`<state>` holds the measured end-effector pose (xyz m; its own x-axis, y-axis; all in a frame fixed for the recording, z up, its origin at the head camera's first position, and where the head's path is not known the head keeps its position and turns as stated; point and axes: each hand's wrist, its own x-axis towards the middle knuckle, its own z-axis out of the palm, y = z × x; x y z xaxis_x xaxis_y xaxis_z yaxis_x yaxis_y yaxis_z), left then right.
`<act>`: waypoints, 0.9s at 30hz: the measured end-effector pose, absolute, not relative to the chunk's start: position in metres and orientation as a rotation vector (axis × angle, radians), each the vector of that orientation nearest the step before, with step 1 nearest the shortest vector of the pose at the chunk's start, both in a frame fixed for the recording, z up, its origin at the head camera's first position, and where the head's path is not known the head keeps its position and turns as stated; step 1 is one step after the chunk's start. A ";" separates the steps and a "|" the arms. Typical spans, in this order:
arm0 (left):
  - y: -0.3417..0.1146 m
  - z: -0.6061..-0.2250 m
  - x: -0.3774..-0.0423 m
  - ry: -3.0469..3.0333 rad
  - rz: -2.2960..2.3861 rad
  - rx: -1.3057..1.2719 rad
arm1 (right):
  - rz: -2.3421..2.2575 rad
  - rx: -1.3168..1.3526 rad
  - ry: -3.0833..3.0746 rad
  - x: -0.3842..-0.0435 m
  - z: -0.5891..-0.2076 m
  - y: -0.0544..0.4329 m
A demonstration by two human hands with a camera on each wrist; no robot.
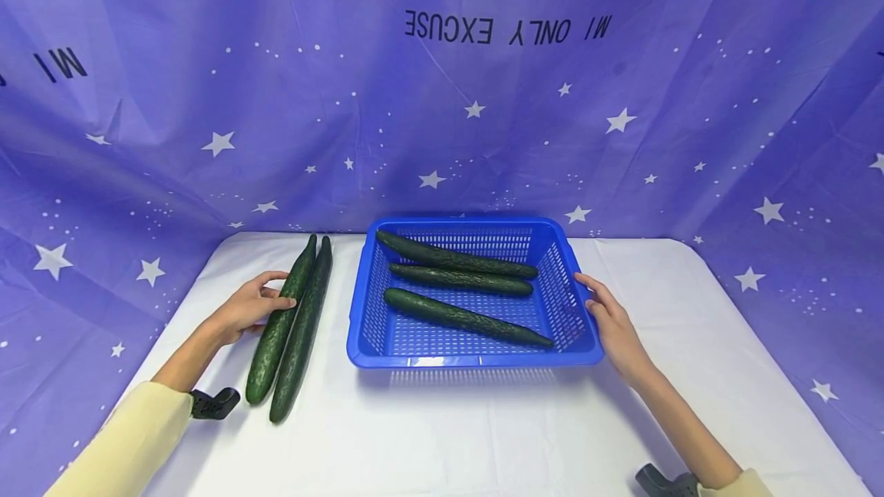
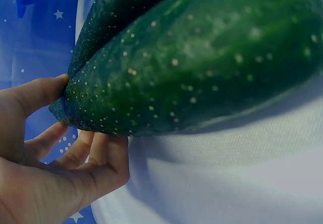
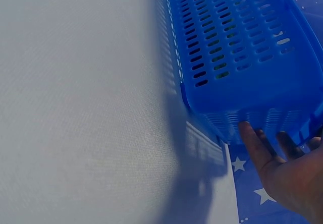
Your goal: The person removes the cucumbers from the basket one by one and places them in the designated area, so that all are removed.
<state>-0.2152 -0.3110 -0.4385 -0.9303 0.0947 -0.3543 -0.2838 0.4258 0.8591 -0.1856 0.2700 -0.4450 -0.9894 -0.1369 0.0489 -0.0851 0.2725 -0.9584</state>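
Note:
On the left of the head view, two long dark green cucumbers lie side by side on the white cloth. My left hand (image 1: 252,308) grips the outer cucumber (image 1: 272,355), its thumb over the top and its fingers along the far side. The second cucumber (image 1: 298,359) rests against it. A blue plastic basket (image 1: 476,362) holds three more: a rear cucumber (image 1: 456,258), a middle cucumber (image 1: 461,280) and a front cucumber (image 1: 463,317). My right hand (image 1: 618,334) touches the basket's right side with extended fingers, seen low on the outer wall in the right wrist view.
A white cloth (image 1: 442,436) covers the table. Behind it and at both sides hangs a purple-blue curtain (image 1: 387,121) with white stars and black lettering. The basket stands near the table's back edge.

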 end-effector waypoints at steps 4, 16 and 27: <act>-0.313 -0.438 -0.215 2.345 1.471 -0.176 | -1.860 -0.218 2.467 -0.186 -0.445 0.269; -0.309 -0.440 -0.217 2.503 1.271 -0.090 | -1.860 -0.219 2.470 -0.186 -0.444 0.270; -0.306 -0.439 -0.217 2.584 1.177 -0.054 | -1.868 -0.234 2.461 -0.186 -0.445 0.270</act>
<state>-0.2174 -0.3064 -0.4388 -0.9541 0.0896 -0.2856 -0.1568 0.6634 0.7317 -0.1860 0.2700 -0.4449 -0.9877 -0.1458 0.0565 -0.0937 0.2623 -0.9604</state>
